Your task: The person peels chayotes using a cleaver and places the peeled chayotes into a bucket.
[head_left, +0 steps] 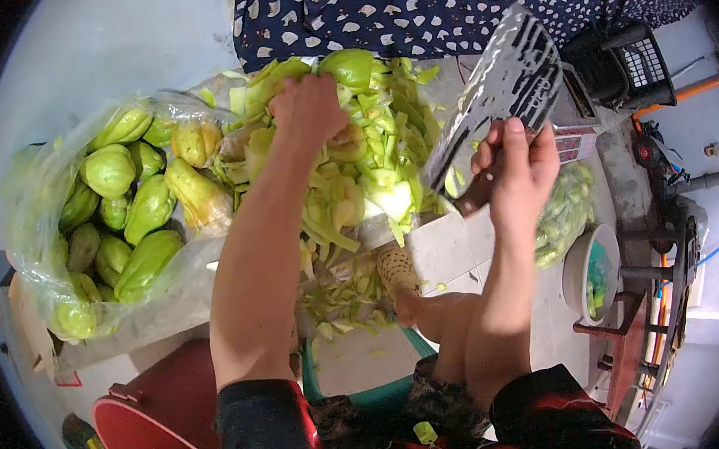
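Though visible, cleaver marking illegible.

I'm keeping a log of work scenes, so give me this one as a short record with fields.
Left hand: at the heap, a smooth, rounded green fruit just to its right; what its grip holds is hidden
Right hand: grip closed on a broad, streaked metal blade; handle not clear
Centre: heap of thin, light-green peelings
Left side: clear plastic bag holding pear-shaped green fruits
Containers: round red plastic tub, lower left; round white bucket, right
Back: dark-blue cloth with white patches
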